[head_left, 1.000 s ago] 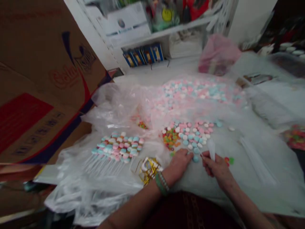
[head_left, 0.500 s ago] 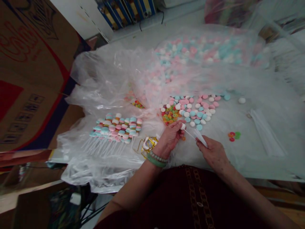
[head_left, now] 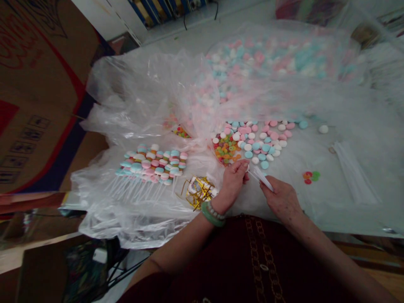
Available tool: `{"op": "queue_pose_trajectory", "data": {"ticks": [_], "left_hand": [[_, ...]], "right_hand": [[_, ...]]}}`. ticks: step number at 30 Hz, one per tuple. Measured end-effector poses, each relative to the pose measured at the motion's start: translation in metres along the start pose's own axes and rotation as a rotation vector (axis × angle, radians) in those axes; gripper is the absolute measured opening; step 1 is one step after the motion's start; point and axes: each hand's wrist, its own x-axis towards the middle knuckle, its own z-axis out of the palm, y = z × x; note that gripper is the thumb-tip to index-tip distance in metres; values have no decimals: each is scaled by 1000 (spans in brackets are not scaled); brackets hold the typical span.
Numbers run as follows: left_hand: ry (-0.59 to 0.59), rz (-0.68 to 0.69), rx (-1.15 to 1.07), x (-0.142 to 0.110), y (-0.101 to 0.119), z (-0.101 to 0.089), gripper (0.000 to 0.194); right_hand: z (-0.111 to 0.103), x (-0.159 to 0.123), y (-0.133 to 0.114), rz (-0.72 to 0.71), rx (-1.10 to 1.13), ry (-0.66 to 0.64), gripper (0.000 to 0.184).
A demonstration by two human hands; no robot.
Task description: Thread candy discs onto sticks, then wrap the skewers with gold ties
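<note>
My left hand (head_left: 233, 181), wearing a green bangle and a bead bracelet, is pinched closed around a white marshmallow, now mostly hidden by the fingers. In my right hand (head_left: 279, 195), closed too, is a bundle of thin white sticks (head_left: 264, 179) pointing toward the left fingertips. Just beyond my hands lie loose pink, blue and white marshmallows (head_left: 267, 147) beside a heap of colourful ring gummies (head_left: 227, 149). To the left rests a pile of finished-looking skewers (head_left: 151, 164), marshmallows and gummies stacked on white sticks.
Gold twist ties (head_left: 199, 192) lie near my left wrist. A few ring gummies (head_left: 311, 176) and a packet of white sticks (head_left: 355, 174) are on the right. Behind is a large clear bag of marshmallows (head_left: 277, 59). A big cardboard box (head_left: 34, 97) stands at the left.
My left hand has moved slightly right and down, closer to the sticks. The white marshmallow that showed at its fingertips is now mostly covered. The view has shifted a little.
</note>
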Motion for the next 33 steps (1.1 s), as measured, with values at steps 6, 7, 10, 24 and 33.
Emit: {"op": "queue_pose_trajectory", "data": {"ticks": [6, 7, 10, 24, 33], "left_hand": [[97, 134, 300, -13, -5, 18, 28], [95, 132, 290, -14, -6, 22, 28], [76, 133, 279, -16, -7, 31, 29], [-5, 227, 1143, -30, -12, -43, 16], [-142, 375, 1051, -31, -13, -18, 17]], "right_hand": [[3, 3, -3, 33, -57, -26, 26], [5, 4, -4, 39, -53, -32, 27], [7, 7, -6, 65, 1, -20, 29], [-5, 8, 9, 216, 276, 32, 21], [-1, 5, 11, 218, 249, -11, 21]]}}
